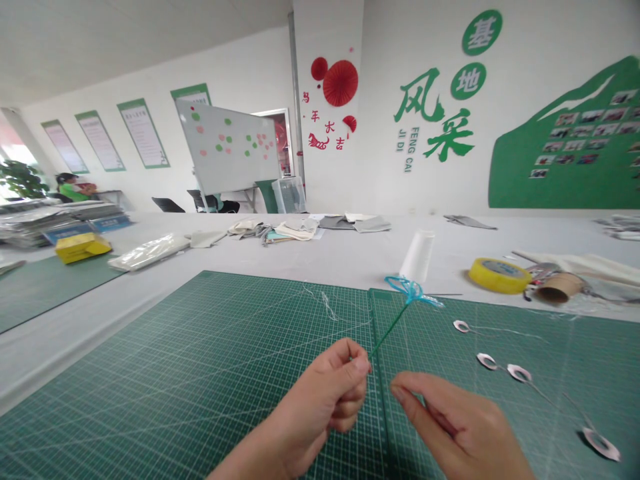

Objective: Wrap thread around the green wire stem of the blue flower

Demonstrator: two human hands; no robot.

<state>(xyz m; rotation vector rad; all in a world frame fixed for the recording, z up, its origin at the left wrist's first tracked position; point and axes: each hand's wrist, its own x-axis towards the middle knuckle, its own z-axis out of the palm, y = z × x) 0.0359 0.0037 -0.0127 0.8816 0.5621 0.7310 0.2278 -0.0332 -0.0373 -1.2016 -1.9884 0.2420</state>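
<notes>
My left hand [333, 390] is closed in a pinch round the lower part of a thin green stem. The stem slants up to the right and carries a handmade flower [410, 291] with light-blue looped outlines for petals. Just right of the stem's lower end is my right hand [460, 423], its thumb and forefinger pressed together. Whether anything fine lies between those fingertips cannot be made out. Both hands are above the green cutting mats [200, 360]. On the right mat lie several small pale oval pieces [519, 373] with dark centres and thin tails.
Behind the flower is a white roll-like thing [420, 253]. A yellow tape roll [500, 275] and a cardboard tube [559, 288] lie at the right. Fabric pieces [300, 228], a plastic packet [150, 252] and a yellow box [83, 248] are further back. A person sits far left.
</notes>
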